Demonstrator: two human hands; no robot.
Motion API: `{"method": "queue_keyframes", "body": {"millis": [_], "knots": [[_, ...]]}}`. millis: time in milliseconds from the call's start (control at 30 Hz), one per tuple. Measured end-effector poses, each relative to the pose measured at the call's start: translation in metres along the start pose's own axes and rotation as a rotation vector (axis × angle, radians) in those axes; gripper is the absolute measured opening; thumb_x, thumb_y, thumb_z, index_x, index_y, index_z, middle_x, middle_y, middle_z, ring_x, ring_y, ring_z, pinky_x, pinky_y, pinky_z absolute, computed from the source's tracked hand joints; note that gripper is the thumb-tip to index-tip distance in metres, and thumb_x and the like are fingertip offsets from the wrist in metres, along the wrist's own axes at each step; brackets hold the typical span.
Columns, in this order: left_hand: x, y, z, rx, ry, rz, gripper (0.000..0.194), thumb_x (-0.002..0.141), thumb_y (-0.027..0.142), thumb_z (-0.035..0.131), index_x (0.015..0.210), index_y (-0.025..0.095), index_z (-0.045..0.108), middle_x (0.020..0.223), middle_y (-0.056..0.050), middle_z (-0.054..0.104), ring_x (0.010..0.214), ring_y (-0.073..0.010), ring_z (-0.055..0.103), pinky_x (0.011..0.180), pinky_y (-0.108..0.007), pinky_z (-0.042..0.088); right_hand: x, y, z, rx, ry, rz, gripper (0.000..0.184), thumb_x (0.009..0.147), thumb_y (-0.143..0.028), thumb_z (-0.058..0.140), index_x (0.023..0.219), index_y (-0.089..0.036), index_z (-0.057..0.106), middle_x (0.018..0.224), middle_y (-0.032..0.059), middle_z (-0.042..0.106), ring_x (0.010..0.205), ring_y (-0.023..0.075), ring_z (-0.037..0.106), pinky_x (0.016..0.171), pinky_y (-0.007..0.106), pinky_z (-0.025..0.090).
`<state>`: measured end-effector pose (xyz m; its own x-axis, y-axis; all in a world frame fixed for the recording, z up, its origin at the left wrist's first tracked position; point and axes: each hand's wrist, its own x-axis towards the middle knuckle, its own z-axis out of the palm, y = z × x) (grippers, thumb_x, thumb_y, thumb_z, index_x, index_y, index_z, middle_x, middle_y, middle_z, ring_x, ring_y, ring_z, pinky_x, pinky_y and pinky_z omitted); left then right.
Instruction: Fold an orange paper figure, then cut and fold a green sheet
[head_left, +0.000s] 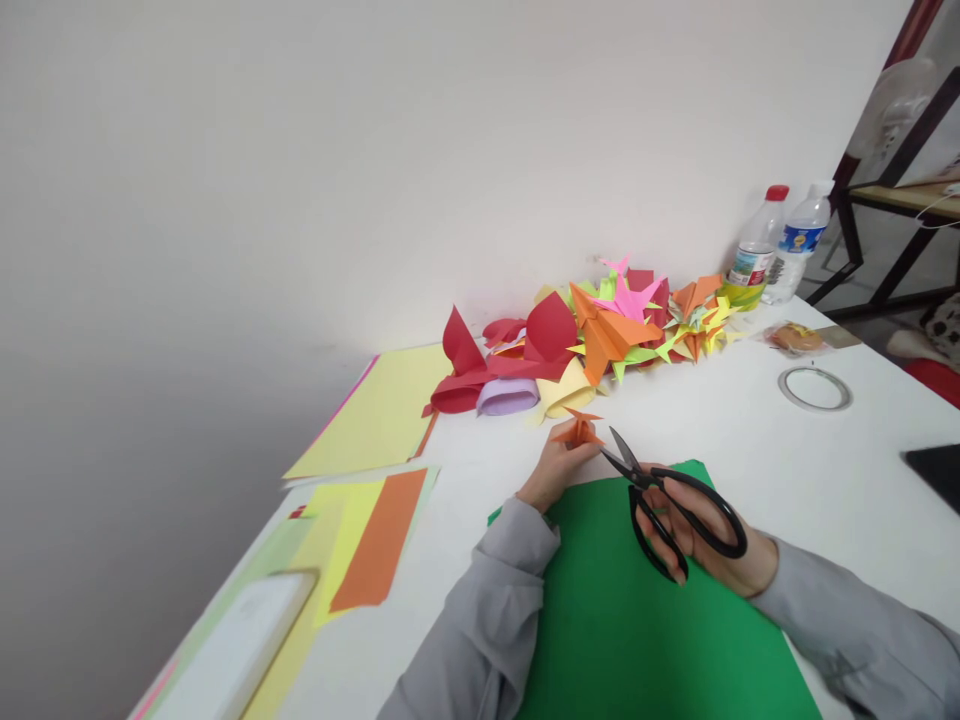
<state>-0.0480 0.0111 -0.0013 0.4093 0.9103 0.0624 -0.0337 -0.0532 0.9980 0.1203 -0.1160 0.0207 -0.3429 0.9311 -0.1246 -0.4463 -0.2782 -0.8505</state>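
My left hand point(553, 468) pinches a small orange folded paper piece point(576, 429) just above the white table point(750, 440). My right hand point(709, 535) grips black scissors point(660, 495) through the handles, the blades slightly apart and pointing at the orange piece. Both hands hover over the far edge of a large green paper sheet point(645, 630). Grey sleeves cover both forearms.
A heap of folded paper shapes point(592, 335) in red, orange, yellow and pink lies against the wall. Yellow and orange sheets point(375, 470) lie at the left. Two plastic bottles point(780, 245), a tape ring point(814, 388) and a dark object point(937, 470) sit to the right.
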Motion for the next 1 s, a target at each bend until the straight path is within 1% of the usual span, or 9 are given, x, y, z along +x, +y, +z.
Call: {"method": "queue_keyframes", "body": {"millis": [300, 500, 633, 733, 833, 900, 1000], "knots": [[-0.001, 0.003, 0.001, -0.01, -0.003, -0.005, 0.02, 0.061, 0.025, 0.064, 0.057, 0.018, 0.046, 0.053, 0.006, 0.039, 0.052, -0.0093, 0.033, 0.054, -0.025, 0.026, 0.001, 0.0, -0.001, -0.004, 0.005, -0.007, 0.05, 0.086, -0.058, 0.055, 0.118, -0.02, 0.054, 0.073, 0.0005, 0.058, 0.042, 0.0083, 0.048, 0.033, 0.019, 0.038], [0.0, 0.0, 0.0, 0.007, -0.003, -0.011, 0.02, 0.062, 0.025, 0.065, 0.058, 0.018, 0.046, 0.054, 0.007, 0.04, 0.053, -0.0092, 0.034, 0.055, -0.025, 0.027, 0.001, 0.001, -0.001, 0.001, 0.013, -0.005, 0.053, 0.085, -0.058, 0.056, 0.121, -0.019, 0.052, 0.074, 0.0005, 0.058, 0.042, 0.0078, 0.049, 0.034, 0.018, 0.039], [0.0, -0.001, -0.001, 0.015, -0.022, -0.003, 0.021, 0.062, 0.026, 0.065, 0.058, 0.018, 0.047, 0.054, 0.006, 0.041, 0.053, -0.0091, 0.034, 0.054, -0.024, 0.027, -0.001, 0.002, -0.001, 0.016, 0.009, -0.007, 0.051, 0.086, -0.057, 0.055, 0.12, -0.019, 0.052, 0.074, 0.0006, 0.058, 0.043, 0.0079, 0.049, 0.034, 0.018, 0.038], [0.0, -0.001, -0.002, 0.014, -0.047, 0.001, 0.02, 0.062, 0.027, 0.067, 0.058, 0.018, 0.049, 0.055, 0.005, 0.043, 0.054, -0.0099, 0.037, 0.055, -0.024, 0.028, 0.0, 0.001, 0.0, 0.013, 0.006, -0.008, 0.046, 0.087, -0.056, 0.055, 0.114, -0.019, 0.054, 0.075, 0.0011, 0.059, 0.043, 0.0082, 0.049, 0.034, 0.019, 0.038], [0.0, -0.001, -0.006, -0.003, -0.081, -0.017, 0.022, 0.061, 0.03, 0.071, 0.061, 0.016, 0.054, 0.059, 0.003, 0.049, 0.059, -0.0116, 0.043, 0.058, -0.025, 0.031, 0.001, -0.001, 0.002, 0.025, 0.011, 0.003, 0.04, 0.085, -0.055, 0.058, 0.099, -0.018, 0.056, 0.073, 0.0005, 0.058, 0.042, 0.0085, 0.048, 0.033, 0.019, 0.039], [0.0, 0.0, -0.008, -0.026, -0.122, -0.048, 0.024, 0.062, 0.035, 0.073, 0.065, 0.016, 0.059, 0.062, 0.002, 0.052, 0.061, -0.0123, 0.046, 0.06, -0.025, 0.033, 0.001, -0.003, 0.003, 0.045, 0.017, 0.015, 0.038, 0.083, -0.055, 0.06, 0.09, -0.018, 0.055, 0.071, -0.0001, 0.058, 0.043, 0.0084, 0.049, 0.033, 0.019, 0.041], [0.0, 0.004, -0.012, -0.062, -0.191, -0.078, 0.028, 0.066, 0.041, 0.075, 0.069, 0.015, 0.064, 0.065, 0.0, 0.057, 0.063, -0.0135, 0.049, 0.064, -0.026, 0.037, 0.001, -0.004, 0.003, 0.06, 0.012, 0.02, 0.036, 0.083, -0.053, 0.061, 0.086, -0.018, 0.054, 0.072, 0.0, 0.059, 0.042, 0.0078, 0.049, 0.033, 0.018, 0.041]]}}
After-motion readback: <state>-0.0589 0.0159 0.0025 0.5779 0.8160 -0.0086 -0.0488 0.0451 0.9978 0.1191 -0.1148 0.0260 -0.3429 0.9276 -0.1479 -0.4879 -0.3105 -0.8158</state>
